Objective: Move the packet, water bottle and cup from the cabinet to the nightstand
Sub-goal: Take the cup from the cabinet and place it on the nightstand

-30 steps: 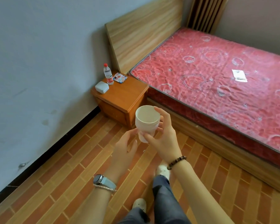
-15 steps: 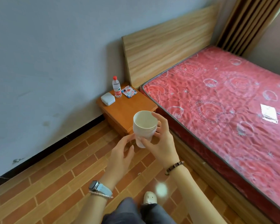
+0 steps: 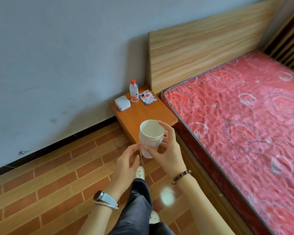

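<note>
A grey wall (image 3: 58,48) is meeting a brick-patterned floor (image 3: 49,184) on the left. A small wooden tabletop (image 3: 143,114) is sitting in the corner between the wall and the headboard (image 3: 202,48). Along its back edge a white box (image 3: 122,103) is lying flat. Just beside it the bottle (image 3: 134,92) is standing upright with its red cap up. The packet (image 3: 147,99) is lying flat near the bottle, at the back right corner. All three are sitting well apart from the cup (image 3: 151,134).

In the foreground the left hand (image 3: 126,165), a watch (image 3: 105,199) on its wrist, is reaching up with fingers loosely extended. Its fingertips are touching the cup's lower left side. The white cup is being held in the air at the tabletop's near corner. Its long axis is running close to vertical, with its mouth facing up and tipped slightly toward the camera. The right hand (image 3: 168,153), wearing a bead bracelet (image 3: 181,176), is gripping the cup, thumb across the front and fingers curling behind the rim. The red quilted bed (image 3: 244,124) is filling the right.
</note>
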Demonstrator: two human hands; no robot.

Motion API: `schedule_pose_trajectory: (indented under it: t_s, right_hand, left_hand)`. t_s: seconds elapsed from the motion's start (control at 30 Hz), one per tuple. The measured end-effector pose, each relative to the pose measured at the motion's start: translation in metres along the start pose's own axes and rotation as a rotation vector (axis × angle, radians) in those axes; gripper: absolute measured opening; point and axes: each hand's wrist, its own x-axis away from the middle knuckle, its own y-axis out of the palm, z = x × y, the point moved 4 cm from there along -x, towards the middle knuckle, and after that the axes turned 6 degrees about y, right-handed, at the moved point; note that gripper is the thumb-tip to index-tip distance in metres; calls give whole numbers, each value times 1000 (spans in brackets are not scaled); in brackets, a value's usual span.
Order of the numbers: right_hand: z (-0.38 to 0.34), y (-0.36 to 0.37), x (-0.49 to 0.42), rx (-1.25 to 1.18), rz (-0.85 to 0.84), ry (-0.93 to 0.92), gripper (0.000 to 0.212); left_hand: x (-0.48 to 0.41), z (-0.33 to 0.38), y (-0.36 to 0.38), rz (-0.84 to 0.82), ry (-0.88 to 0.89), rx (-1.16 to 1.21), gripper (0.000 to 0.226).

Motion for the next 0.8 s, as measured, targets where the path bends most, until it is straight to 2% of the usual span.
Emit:
schedule_pose_trajectory:
  t_s: [0.43,0.67,0.8]
  right_hand:
    - [-16,30,-203,29,-9,-35,80]
    - [17,45,-290,30,-16,11,88]
    - [60,56,-332,35,-34,64,74]
  left_hand:
    - [-194,-29,-39,4,6,14,37]
    - [-275,-57,-40,1,-19,29,41]
    - [-311,-84,-28,-6,-80,69,44]
